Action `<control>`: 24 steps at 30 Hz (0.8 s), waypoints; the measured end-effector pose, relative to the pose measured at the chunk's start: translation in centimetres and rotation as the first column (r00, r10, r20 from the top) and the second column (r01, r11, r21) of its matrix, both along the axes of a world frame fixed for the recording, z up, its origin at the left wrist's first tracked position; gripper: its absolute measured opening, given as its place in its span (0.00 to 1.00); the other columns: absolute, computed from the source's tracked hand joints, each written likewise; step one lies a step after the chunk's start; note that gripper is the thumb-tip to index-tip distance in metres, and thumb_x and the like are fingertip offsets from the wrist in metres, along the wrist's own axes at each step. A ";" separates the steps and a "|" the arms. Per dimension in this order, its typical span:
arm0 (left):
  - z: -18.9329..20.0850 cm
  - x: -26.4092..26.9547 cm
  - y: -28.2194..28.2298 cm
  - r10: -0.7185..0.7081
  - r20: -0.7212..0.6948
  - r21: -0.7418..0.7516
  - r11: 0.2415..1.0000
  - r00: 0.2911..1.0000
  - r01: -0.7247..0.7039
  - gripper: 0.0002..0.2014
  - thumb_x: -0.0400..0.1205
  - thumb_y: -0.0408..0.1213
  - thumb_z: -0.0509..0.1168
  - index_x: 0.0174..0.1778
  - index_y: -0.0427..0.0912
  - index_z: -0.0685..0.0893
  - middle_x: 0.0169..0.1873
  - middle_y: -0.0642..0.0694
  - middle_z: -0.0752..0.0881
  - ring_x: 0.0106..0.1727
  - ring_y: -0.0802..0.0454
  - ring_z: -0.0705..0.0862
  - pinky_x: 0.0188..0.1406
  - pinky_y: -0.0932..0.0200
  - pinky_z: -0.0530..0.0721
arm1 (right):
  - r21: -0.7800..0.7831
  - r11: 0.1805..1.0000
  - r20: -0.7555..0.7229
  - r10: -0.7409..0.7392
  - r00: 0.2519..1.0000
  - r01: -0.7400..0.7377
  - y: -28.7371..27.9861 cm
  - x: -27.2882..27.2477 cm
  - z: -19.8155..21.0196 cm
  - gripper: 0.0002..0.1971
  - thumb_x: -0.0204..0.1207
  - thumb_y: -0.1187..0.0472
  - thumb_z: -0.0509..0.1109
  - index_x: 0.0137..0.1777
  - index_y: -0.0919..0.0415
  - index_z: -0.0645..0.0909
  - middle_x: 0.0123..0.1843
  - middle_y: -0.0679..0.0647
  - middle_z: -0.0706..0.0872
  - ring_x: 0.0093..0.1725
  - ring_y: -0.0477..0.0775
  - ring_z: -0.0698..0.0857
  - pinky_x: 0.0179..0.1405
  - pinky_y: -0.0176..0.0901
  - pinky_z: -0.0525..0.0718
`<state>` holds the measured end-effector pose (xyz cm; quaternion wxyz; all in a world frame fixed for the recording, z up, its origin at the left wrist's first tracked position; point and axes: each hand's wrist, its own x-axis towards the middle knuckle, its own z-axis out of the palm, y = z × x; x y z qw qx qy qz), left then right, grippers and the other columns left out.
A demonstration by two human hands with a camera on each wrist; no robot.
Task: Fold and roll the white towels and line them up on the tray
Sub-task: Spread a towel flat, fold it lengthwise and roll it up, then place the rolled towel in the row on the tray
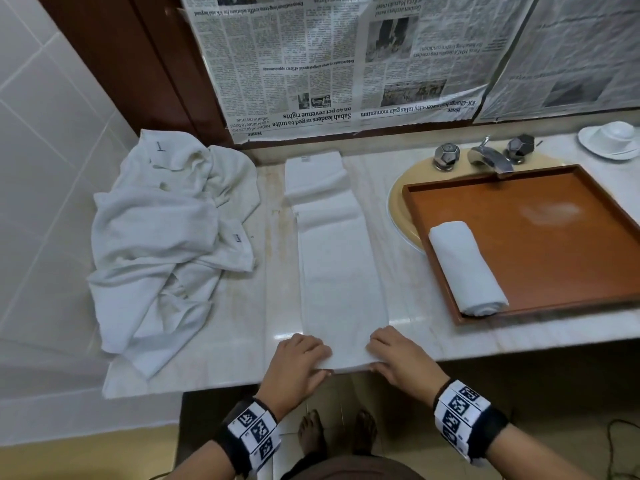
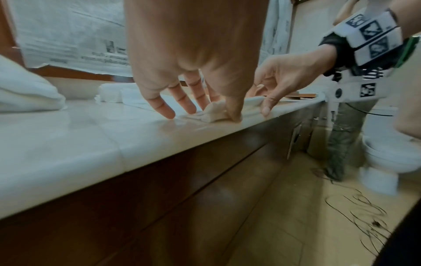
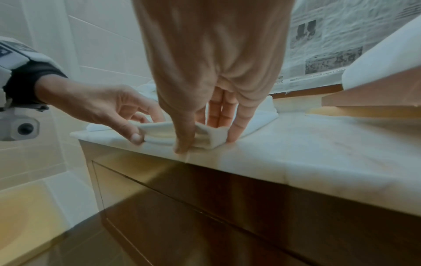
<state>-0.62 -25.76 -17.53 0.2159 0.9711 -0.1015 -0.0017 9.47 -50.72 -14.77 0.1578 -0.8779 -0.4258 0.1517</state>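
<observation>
A crumpled towel heap lies at the worktop's left. The long folded towel runs mid-worktop; left hand and right hand each pinch its near end. A rolled towel sits in the tray. The fingertips are hidden from the head view.

Folded towel: long white strip, flat on tabletop. Rolled towel: on tray, left end. Crumpled towels: heaped far left.

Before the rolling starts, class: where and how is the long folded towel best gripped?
Grip the folded towel at its near end, both corners, from the counter's front edge. The strip runs straight away, and the left hand and right hand already pinch there.
</observation>
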 end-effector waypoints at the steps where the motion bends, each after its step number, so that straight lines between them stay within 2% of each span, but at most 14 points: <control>1: 0.1 -0.1 -0.1 -0.011 0.001 0.026 1.000 1.000 0.011 0.15 0.73 0.53 0.68 0.55 0.58 0.81 0.51 0.61 0.82 0.52 0.56 0.78 0.49 0.59 0.76 | -0.001 1.000 0.006 0.006 1.000 -0.006 0.0 -0.2 0.1 0.12 0.80 0.56 0.68 0.61 0.57 0.81 0.63 0.50 0.79 0.61 0.50 0.78 0.59 0.41 0.81; 5: 0.9 -0.2 -0.5 0.018 0.004 0.020 1.000 1.000 -0.019 0.10 0.71 0.47 0.67 0.47 0.56 0.84 0.43 0.60 0.84 0.45 0.55 0.81 0.41 0.59 0.77 | 0.035 0.998 0.060 -0.047 0.997 0.044 -0.4 -0.8 -0.2 0.10 0.74 0.58 0.73 0.55 0.55 0.84 0.53 0.49 0.84 0.51 0.50 0.84 0.45 0.39 0.86; 7: 1.7 0.0 -0.8 0.073 -0.025 0.000 0.997 0.997 -0.073 0.09 0.73 0.47 0.64 0.46 0.55 0.86 0.39 0.59 0.84 0.41 0.55 0.81 0.39 0.58 0.77 | 0.069 0.988 -0.002 -0.141 0.990 0.141 0.1 -0.6 0.2 0.13 0.77 0.54 0.66 0.59 0.55 0.83 0.53 0.50 0.84 0.53 0.51 0.83 0.50 0.40 0.83; 8: 2.0 0.2 -0.8 0.129 -0.053 -0.037 0.991 0.990 -0.131 0.11 0.74 0.49 0.62 0.48 0.54 0.86 0.38 0.58 0.85 0.41 0.55 0.80 0.39 0.57 0.78 | 0.091 0.972 -0.078 -0.208 0.975 0.215 0.4 -0.3 0.5 0.15 0.79 0.53 0.64 0.61 0.55 0.83 0.53 0.50 0.85 0.53 0.51 0.83 0.53 0.40 0.81; 10: 2.6 0.7 -0.4 0.293 -0.186 -0.151 0.935 0.938 -0.322 0.15 0.75 0.51 0.59 0.53 0.54 0.85 0.36 0.57 0.84 0.41 0.57 0.81 0.43 0.57 0.79 | 0.128 0.927 -0.224 -0.321 0.920 0.354 0.8 0.4 0.9 0.13 0.80 0.57 0.65 0.61 0.56 0.84 0.53 0.51 0.86 0.53 0.50 0.82 0.54 0.38 0.78; 11: 2.9 1.1 -0.2 0.350 -0.253 -0.200 0.893 0.902 -0.403 0.15 0.75 0.52 0.59 0.53 0.55 0.83 0.34 0.56 0.84 0.40 0.58 0.81 0.44 0.58 0.79 | 0.151 0.903 -0.262 -0.357 0.897 0.403 1.0 0.7 1.0 0.12 0.80 0.59 0.67 0.60 0.57 0.85 0.53 0.51 0.87 0.53 0.50 0.83 0.55 0.37 0.77; 13: 3.1 1.8 -0.2 0.388 -0.308 -0.214 0.861 0.869 -0.461 0.08 0.78 0.51 0.61 0.50 0.57 0.81 0.31 0.55 0.84 0.37 0.58 0.83 0.44 0.60 0.79 | 0.206 0.867 -0.273 -0.395 0.877 0.455 1.1 1.1 0.7 0.12 0.79 0.63 0.69 0.60 0.58 0.85 0.54 0.51 0.85 0.52 0.50 0.83 0.54 0.36 0.76; 15: 3.0 2.1 -0.8 0.414 -0.316 -0.191 0.854 0.854 -0.485 0.04 0.83 0.50 0.64 0.47 0.56 0.80 0.31 0.53 0.84 0.36 0.57 0.83 0.45 0.56 0.80 | 0.215 0.873 -0.231 -0.390 0.891 0.438 1.1 1.0 0.4 0.12 0.79 0.64 0.67 0.61 0.55 0.82 0.56 0.48 0.77 0.45 0.49 0.81 0.49 0.38 0.77; 17: 2.7 2.0 -1.3 0.456 -0.297 -0.201 0.829 0.839 -0.521 0.06 0.84 0.50 0.65 0.49 0.53 0.79 0.32 0.53 0.83 0.36 0.58 0.81 0.39 0.57 0.78 | 0.169 0.913 -0.136 -0.352 0.926 0.372 1.1 0.7 0.0 0.10 0.80 0.64 0.67 0.60 0.55 0.80 0.57 0.49 0.73 0.39 0.51 0.79 0.41 0.44 0.81; 19: 2.2 1.6 -1.6 0.490 -0.229 -0.202 0.821 0.841 -0.533 0.08 0.85 0.50 0.65 0.51 0.52 0.78 0.38 0.56 0.79 0.38 0.58 0.79 0.37 0.59 0.75 | 0.131 0.948 0.000 -0.293 0.956 0.290 1.1 0.3 -0.3 0.08 0.76 0.64 0.70 0.54 0.58 0.83 0.55 0.51 0.76 0.41 0.55 0.81 0.33 0.46 0.84; 20: 1.9 1.4 -1.7 0.485 -0.182 -0.199 0.834 0.855 -0.515 0.07 0.85 0.49 0.65 0.52 0.51 0.78 0.42 0.57 0.77 0.39 0.57 0.79 0.37 0.58 0.77 | 0.106 0.961 0.067 -0.261 0.963 0.253 1.1 0.1 -0.3 0.08 0.73 0.62 0.73 0.52 0.58 0.84 0.53 0.52 0.78 0.43 0.55 0.82 0.32 0.45 0.84; 22: 1.4 1.1 -2.1 0.420 -0.083 -0.198 0.882 0.904 -0.428 0.03 0.86 0.44 0.65 0.50 0.49 0.79 0.45 0.58 0.74 0.40 0.56 0.78 0.38 0.55 0.80 | 0.037 0.981 0.183 -0.195 0.964 0.191 0.9 -0.2 0.0 0.12 0.66 0.54 0.75 0.49 0.55 0.84 0.51 0.51 0.81 0.46 0.53 0.81 0.34 0.42 0.84; 24: 1.2 0.6 -2.5 0.315 -0.027 -0.157 0.936 0.949 -0.315 0.04 0.86 0.46 0.63 0.50 0.51 0.80 0.47 0.59 0.76 0.44 0.57 0.76 0.39 0.57 0.80 | -0.028 0.986 0.220 -0.152 0.963 0.162 0.9 -0.6 0.0 0.17 0.59 0.53 0.78 0.48 0.55 0.84 0.50 0.51 0.82 0.45 0.52 0.81 0.35 0.42 0.83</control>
